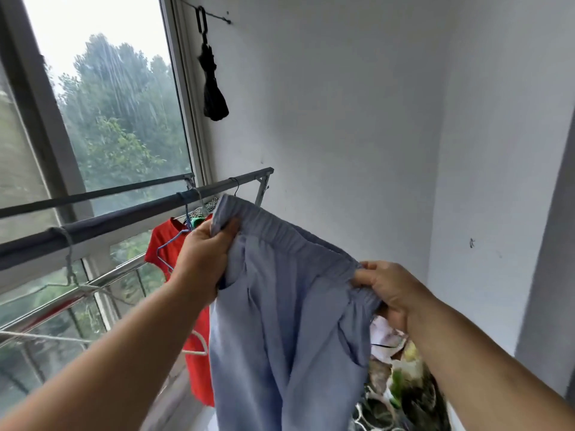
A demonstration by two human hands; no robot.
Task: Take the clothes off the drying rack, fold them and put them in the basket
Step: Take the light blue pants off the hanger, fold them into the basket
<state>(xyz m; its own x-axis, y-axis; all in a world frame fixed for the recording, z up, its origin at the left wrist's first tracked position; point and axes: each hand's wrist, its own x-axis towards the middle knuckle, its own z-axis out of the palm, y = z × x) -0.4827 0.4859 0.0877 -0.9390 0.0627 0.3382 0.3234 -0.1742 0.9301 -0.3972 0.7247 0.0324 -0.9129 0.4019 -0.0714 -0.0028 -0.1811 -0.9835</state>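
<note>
Garment: pale blue, soft woven trousers with a gathered elastic waistband (280, 321) are held up in the air in front of the white wall, clear of the rack, with the legs hanging down.
Left hand: one end of the waistband is pinched between the thumb and curled fingers of the left hand (202, 262).
Right hand: the other end is gripped by the right hand (389, 290), its fingers closed round the bunched elastic.
Rack: a red sleeveless garment on a wire hanger (174, 244) is seen hanging from the dark grey rail of the drying rack (124, 217), just behind the left hand.
Handling: the trousers are judged light, limp and not fragile. Sagging is to be expected wherever the cloth is unsupported.
Hold: the waistband ends are judged the firmest places to take for folding.
Basket: a white lattice edge (364, 412) is visible under a heap of patterned cloth (401, 384). Whether it is the basket cannot be told.
</note>
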